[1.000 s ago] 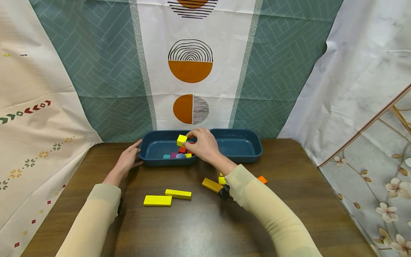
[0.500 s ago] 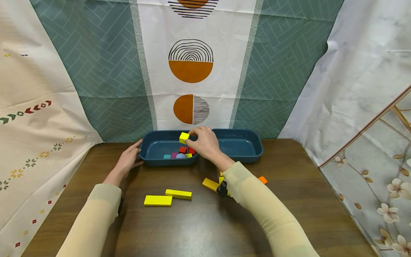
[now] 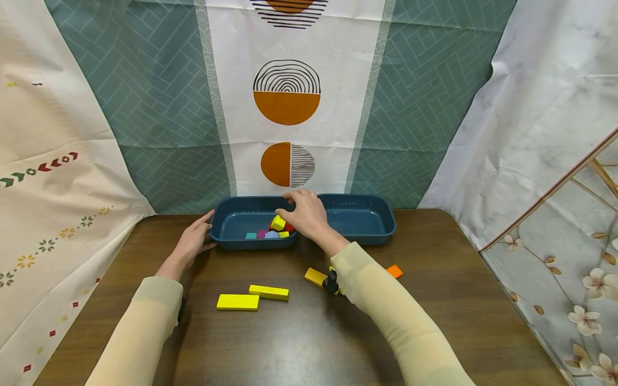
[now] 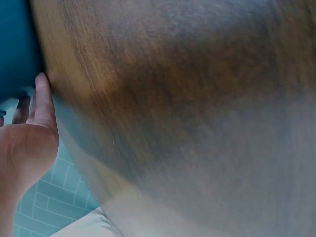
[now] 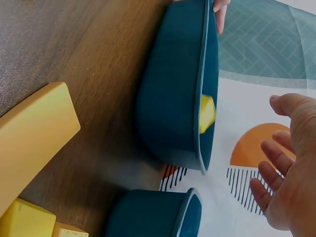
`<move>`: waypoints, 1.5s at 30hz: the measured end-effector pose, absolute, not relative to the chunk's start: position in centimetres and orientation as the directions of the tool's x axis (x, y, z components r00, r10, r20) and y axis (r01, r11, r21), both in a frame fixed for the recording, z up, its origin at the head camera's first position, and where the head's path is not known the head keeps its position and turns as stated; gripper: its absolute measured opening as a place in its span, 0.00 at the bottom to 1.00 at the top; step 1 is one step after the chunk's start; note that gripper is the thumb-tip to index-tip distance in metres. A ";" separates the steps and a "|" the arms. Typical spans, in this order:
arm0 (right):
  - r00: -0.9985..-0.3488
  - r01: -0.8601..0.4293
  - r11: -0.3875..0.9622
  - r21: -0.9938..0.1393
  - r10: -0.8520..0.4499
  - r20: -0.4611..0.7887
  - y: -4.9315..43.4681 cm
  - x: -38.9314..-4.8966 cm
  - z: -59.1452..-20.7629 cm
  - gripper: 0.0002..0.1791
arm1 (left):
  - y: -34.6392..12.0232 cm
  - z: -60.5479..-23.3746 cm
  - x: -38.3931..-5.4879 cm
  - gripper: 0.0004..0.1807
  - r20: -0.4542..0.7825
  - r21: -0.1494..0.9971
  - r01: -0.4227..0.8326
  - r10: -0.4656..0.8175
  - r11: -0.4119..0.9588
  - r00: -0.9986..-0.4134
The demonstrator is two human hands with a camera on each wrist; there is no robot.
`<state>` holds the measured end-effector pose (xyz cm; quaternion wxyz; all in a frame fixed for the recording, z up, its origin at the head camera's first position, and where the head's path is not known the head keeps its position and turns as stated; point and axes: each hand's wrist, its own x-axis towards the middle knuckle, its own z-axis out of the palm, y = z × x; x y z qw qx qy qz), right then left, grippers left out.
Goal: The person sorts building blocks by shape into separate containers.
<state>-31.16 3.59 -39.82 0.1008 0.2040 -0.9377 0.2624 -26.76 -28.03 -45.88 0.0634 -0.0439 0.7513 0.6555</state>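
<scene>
My left hand (image 3: 192,240) rests against the left end of the left blue bin (image 3: 251,244), fingers fairly straight along its wall. In the left wrist view those fingers (image 4: 44,101) lie at the bin's side. My right hand (image 3: 309,214) hovers over the right end of that bin, thumb and fingers parted. Just below the fingertips a yellow cube (image 3: 278,223) is inside the bin, above red blocks (image 3: 289,227). The right wrist view shows the yellow cube (image 5: 207,114) apart from the spread hand (image 5: 291,163). Teal, purple, lavender and yellow blocks (image 3: 284,235) lie along the bin's near side.
A second blue bin (image 3: 357,239) stands to the right. On the wooden table (image 3: 270,348) lie two yellow bars (image 3: 238,302), an amber bar (image 3: 315,277) and an orange block (image 3: 395,272). Several blocks are partly hidden under the right forearm. Patterned cloth hangs behind.
My right hand carried the yellow cube slightly right, then let go of it; the cube dropped from the fingertips into the left bin. The left hand has stayed put.
</scene>
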 end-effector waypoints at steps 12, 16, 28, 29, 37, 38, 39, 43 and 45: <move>-0.889 -0.454 0.743 -0.492 -0.343 0.303 3.4 -30.7 -40.0 0.26 | -28.5 -46.8 -27.1 0.32 -0.137 0.979 -0.135 0.005 0.152 -0.991; -0.884 -0.465 0.730 -0.500 -0.350 0.311 3.2 -30.3 -40.0 0.26 | -27.7 -44.9 -26.0 0.32 -0.152 0.980 -0.148 0.018 0.129 -0.988; -0.851 -0.522 0.696 -0.493 -0.392 0.349 4.1 -29.1 -39.5 0.25 | -28.4 -47.1 -27.4 0.31 -0.136 0.978 -0.133 0.007 0.163 -0.991; -0.850 -0.524 0.693 -0.495 -0.393 0.350 4.3 -29.0 -39.5 0.24 | -28.5 -47.3 -27.5 0.31 -0.133 0.977 -0.131 0.005 0.170 -0.991; -0.836 -0.547 0.665 -0.508 -0.411 0.363 5.4 -28.4 -39.3 0.23 | -28.6 -47.6 -27.6 0.31 -0.135 0.976 -0.132 0.004 0.174 -0.991; -0.834 -0.551 0.663 -0.507 -0.413 0.366 5.6 -28.3 -39.2 0.23 | -28.5 -47.4 -27.5 0.31 -0.138 0.976 -0.136 0.002 0.170 -0.990; -0.831 -0.555 0.660 -0.506 -0.415 0.370 5.7 -28.2 -39.1 0.23 | -28.4 -47.2 -27.3 0.31 -0.142 0.976 -0.139 0.005 0.169 -0.990; -0.822 -0.569 0.648 -0.507 -0.419 0.387 6.3 -27.9 -38.7 0.23 | -27.9 -45.9 -26.6 0.32 -0.155 0.978 -0.151 0.012 0.143 -0.988; -0.819 -0.573 0.640 -0.513 -0.419 0.392 6.5 -27.7 -38.6 0.23 | -27.6 -45.1 -26.2 0.32 -0.157 0.979 -0.152 0.020 0.136 -0.987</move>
